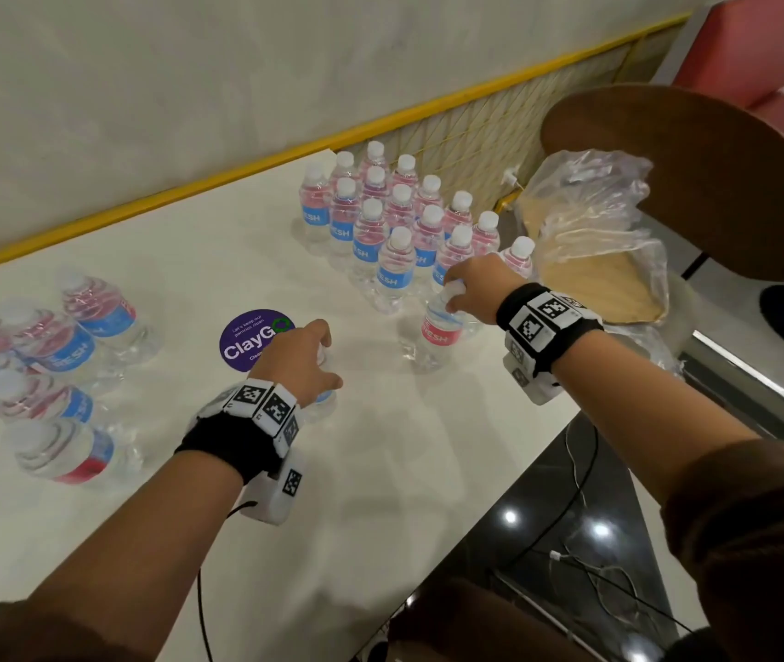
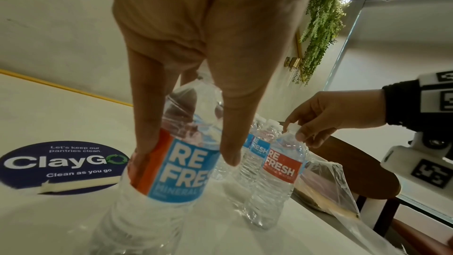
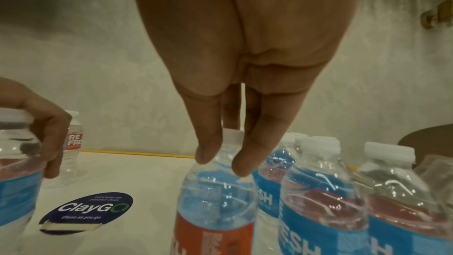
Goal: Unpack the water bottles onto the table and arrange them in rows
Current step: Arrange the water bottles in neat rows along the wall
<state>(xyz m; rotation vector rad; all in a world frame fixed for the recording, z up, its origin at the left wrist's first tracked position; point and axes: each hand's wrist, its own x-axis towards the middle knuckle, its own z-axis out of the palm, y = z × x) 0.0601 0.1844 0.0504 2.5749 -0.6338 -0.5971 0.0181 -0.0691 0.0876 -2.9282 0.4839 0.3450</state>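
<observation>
Several upright water bottles (image 1: 383, 217) with red and blue labels stand in rows at the far side of the white table (image 1: 380, 470). My right hand (image 1: 471, 289) pinches the white cap and neck of a bottle (image 1: 438, 327) just in front of those rows; the same bottle (image 3: 215, 201) fills the right wrist view. My left hand (image 1: 304, 360) grips the top of another bottle (image 2: 171, 162) near the purple sticker, mostly hidden under the hand in the head view. More bottles (image 1: 46, 351) stand in a loose group at the left.
A round purple ClayGo sticker (image 1: 256, 339) lies on the table beside my left hand. Crumpled clear plastic wrap (image 1: 595, 217) with a cardboard tray sits off the table's right end, in front of a round wooden stool (image 1: 715, 183). Cables (image 1: 586, 556) run across the dark floor.
</observation>
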